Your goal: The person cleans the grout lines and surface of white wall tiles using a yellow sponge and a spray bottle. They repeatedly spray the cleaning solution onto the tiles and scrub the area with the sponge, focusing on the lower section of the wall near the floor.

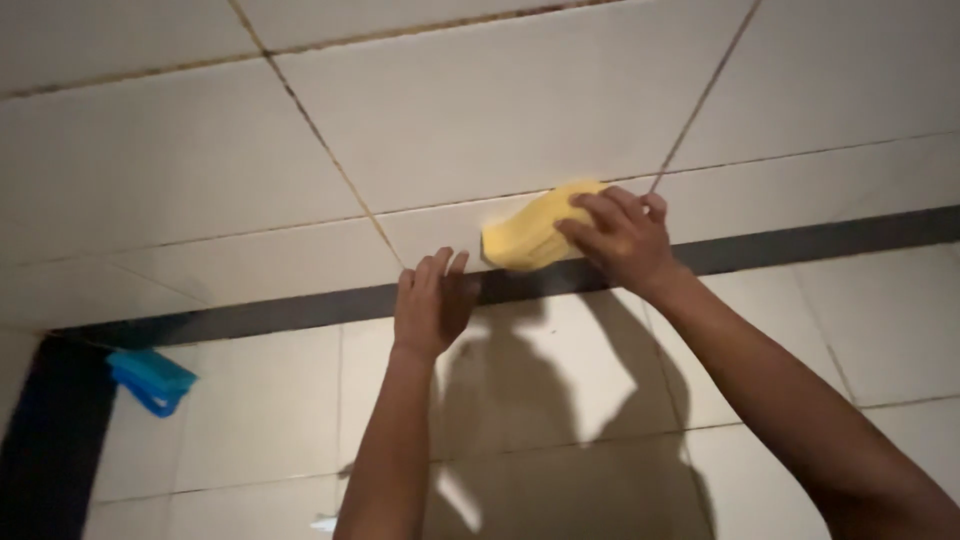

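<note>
Pressing a yellow sponge [532,232] against the pale tiled wall [500,100], the right hand [620,238] reaches up from the lower right of the head view; its fingers [600,212] are curled over the sponge's right end, closed on it from above and from the side, with the thumb hidden behind the sponge, so how the thumb sits cannot be told; the sponge lies tilted, its left end lower, just above the dark horizontal band [800,240] that runs across the wall, and its lower edge comes close to that band; the left hand [432,305] is raised beside it, a little lower and to the left, holding nothing — palm flat to the wall, fingers straight and close together, only slightly fanned at the tips, resting across the dark band with the fingertips on the tile above it; the two hands are near each other but apart, and the left does not touch the sponge; both forearms cast a dark shadow on the tiles below the band; thin brownish grout lines cross the upper tiles at a slant; far to the left, well apart from both hands, a blue brush-like object [152,380] sits against the wall beside a dark vertical strip [50,440] — its exact kind is hard to tell.
</note>
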